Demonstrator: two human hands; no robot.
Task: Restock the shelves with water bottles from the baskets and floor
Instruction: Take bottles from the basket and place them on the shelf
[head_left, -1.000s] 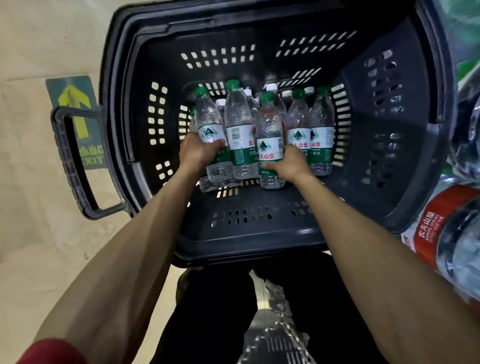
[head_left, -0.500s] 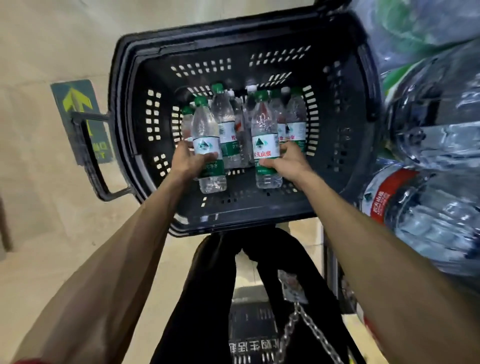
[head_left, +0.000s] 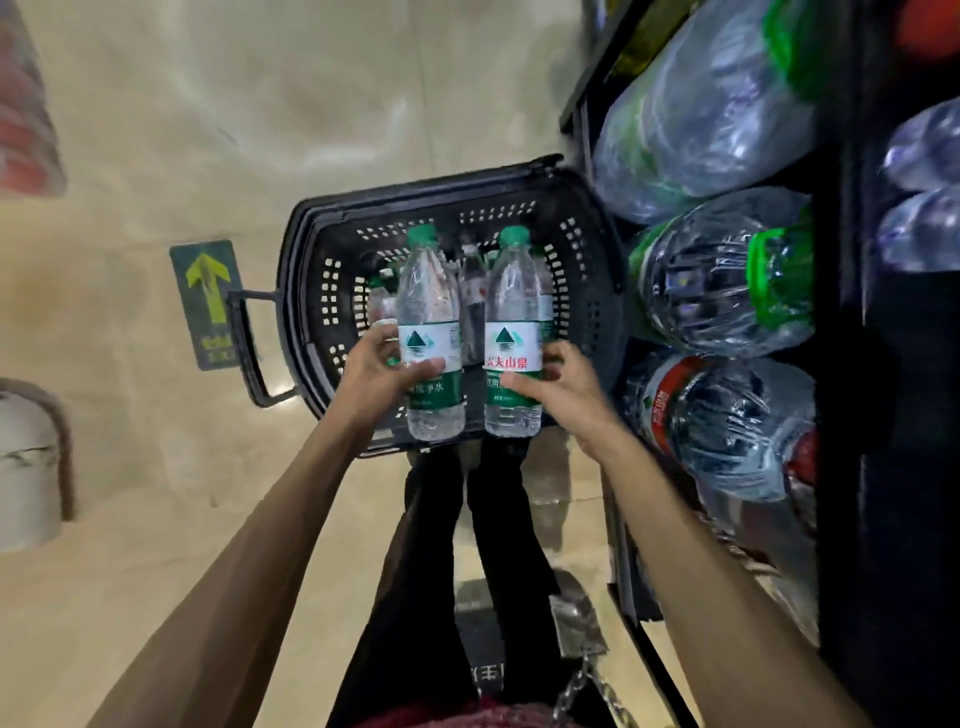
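Clear, thin-walled plastic full of water: the two small green-capped bottles we hold stand upright in the middle of the frame, above the black basket. The left bottle (head_left: 431, 332) is in our left hand (head_left: 382, 374), with the thumb across the white-and-green label and the fingers curled round behind. The right bottle (head_left: 513, 332) is in our right hand (head_left: 563, 387), clamped the same way at label height. The two bottles are side by side, just apart.

We judge each one fairly heavy for its size, with water that will slosh on a quick swing. The walls would dent under a hard squeeze, and the bare ribbed plastic below the label looks slick. The label band at mid-body seems the best place to grip, as we do now. A pinch at the neck would let the bottle swing more.

Beneath them, the basket (head_left: 298, 291) rests on the floor and holds more bottles of the same kind (head_left: 470, 291). At the right of the frame, a dark shelf (head_left: 852, 364) carries large film-wrapped water jugs (head_left: 717, 280), close to the basket's right wall. At the left, a green floor sticker with a yellow arrow (head_left: 208, 301) lies beside the basket's handle (head_left: 249, 353).
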